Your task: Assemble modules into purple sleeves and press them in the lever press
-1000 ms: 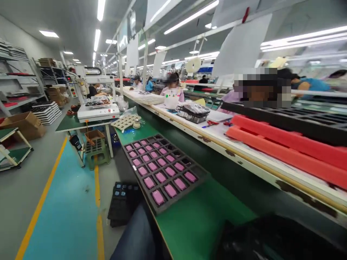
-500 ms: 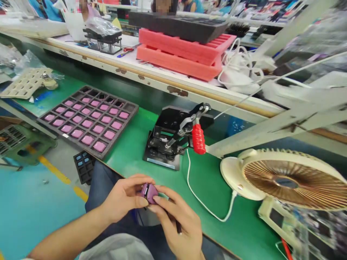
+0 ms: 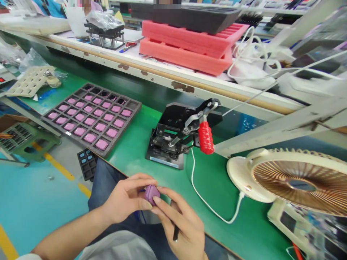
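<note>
Pinching a mauve rounded case [image 3: 150,195] at lower centre of the frame between the left hand [image 3: 126,198] and right hand [image 3: 183,224], a thin dark stick [image 3: 176,233] showing below the right fingers; pink pieces [image 3: 101,144] filling most of the dark foam tray [image 3: 132,108] at left, only far-edge pockets [image 3: 112,101] empty.

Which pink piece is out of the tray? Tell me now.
The rounded pink piece pinched between the left hand and right hand; the other pink pieces in view sit in pockets of the dark foam tray.
</note>
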`<move>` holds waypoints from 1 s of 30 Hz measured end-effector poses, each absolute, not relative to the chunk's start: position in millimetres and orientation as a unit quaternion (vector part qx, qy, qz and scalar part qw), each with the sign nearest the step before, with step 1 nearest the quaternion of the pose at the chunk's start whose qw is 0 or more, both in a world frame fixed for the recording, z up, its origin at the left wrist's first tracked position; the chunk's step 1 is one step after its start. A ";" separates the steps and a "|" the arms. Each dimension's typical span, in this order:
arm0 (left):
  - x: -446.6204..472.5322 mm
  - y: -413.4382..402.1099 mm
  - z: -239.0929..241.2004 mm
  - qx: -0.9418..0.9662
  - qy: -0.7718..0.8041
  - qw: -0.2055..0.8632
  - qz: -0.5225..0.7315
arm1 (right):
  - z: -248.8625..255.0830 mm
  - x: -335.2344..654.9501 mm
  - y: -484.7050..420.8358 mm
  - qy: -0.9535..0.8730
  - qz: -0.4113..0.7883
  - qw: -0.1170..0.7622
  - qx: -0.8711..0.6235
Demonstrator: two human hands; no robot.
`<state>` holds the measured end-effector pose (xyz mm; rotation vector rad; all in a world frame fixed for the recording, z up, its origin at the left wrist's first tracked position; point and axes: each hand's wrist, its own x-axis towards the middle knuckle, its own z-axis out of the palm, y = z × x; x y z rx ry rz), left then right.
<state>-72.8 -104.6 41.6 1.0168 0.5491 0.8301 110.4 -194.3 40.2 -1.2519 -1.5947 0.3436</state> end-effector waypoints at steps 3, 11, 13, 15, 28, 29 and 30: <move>-74.2 -102.7 40.5 0.472 0.258 0.753 0.380 | 39.7 108.9 -196.2 -0.679 0.120 0.489 -0.535; -63.9 -107.8 43.0 0.470 0.308 0.722 0.405 | 16.6 96.2 -188.5 -0.698 0.015 0.464 -0.545; -58.8 -109.4 40.4 0.438 0.355 0.716 0.411 | 15.5 94.8 -183.9 -0.674 0.034 0.477 -0.564; -56.4 -109.2 36.7 0.399 0.377 0.725 0.416 | 19.0 96.1 -180.5 -0.634 0.073 0.488 -0.596; -50.4 -110.8 24.3 0.362 0.361 0.761 0.400 | 19.6 99.5 -177.8 -0.562 0.342 0.502 -0.561; -51.5 -108.1 24.0 0.399 0.355 0.751 0.387 | 18.4 98.2 -178.6 -0.483 0.428 0.528 -0.552; -53.5 -104.4 24.2 0.446 0.341 0.734 0.382 | 18.1 97.3 -179.6 -0.395 0.518 0.546 -0.527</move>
